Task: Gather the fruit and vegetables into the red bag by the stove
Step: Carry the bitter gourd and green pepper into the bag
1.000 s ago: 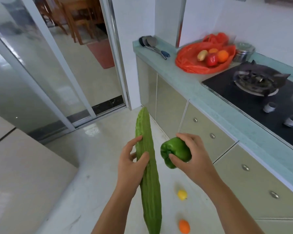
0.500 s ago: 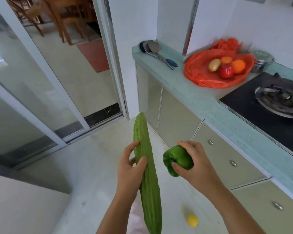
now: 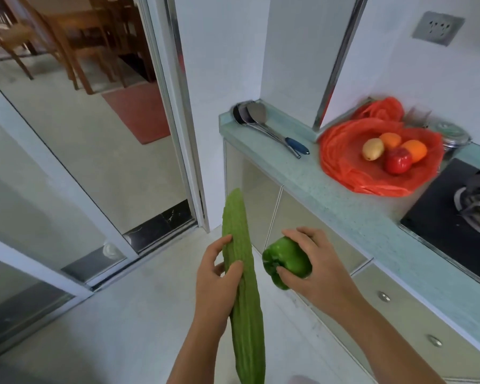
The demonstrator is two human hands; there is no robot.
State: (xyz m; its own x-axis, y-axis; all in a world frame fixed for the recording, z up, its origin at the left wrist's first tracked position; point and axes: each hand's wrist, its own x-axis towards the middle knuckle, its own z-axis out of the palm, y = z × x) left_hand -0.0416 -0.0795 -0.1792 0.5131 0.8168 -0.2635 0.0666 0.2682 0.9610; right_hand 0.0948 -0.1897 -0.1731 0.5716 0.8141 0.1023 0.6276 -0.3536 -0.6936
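A pale green countertop (image 3: pixel 344 206) runs along a white kitchen wall, with cabinet fronts below and a black gas stove (image 3: pixel 455 217) at its right end. On the counter just left of the stove, the red bag (image 3: pixel 344 162) lies spread open, holding a yellowish potato (image 3: pixel 373 149), two oranges (image 3: pixel 414 151) and a red pepper (image 3: pixel 398 160). A metal spatula (image 3: pixel 269 126) rests further left. Over the floor, the left hand (image 3: pixel 214 275) grips a long green gourd (image 3: pixel 244 286) around its middle, tip pointing up. Beside it, the right hand (image 3: pixel 316 267) curls round a green bell pepper (image 3: pixel 286 260).
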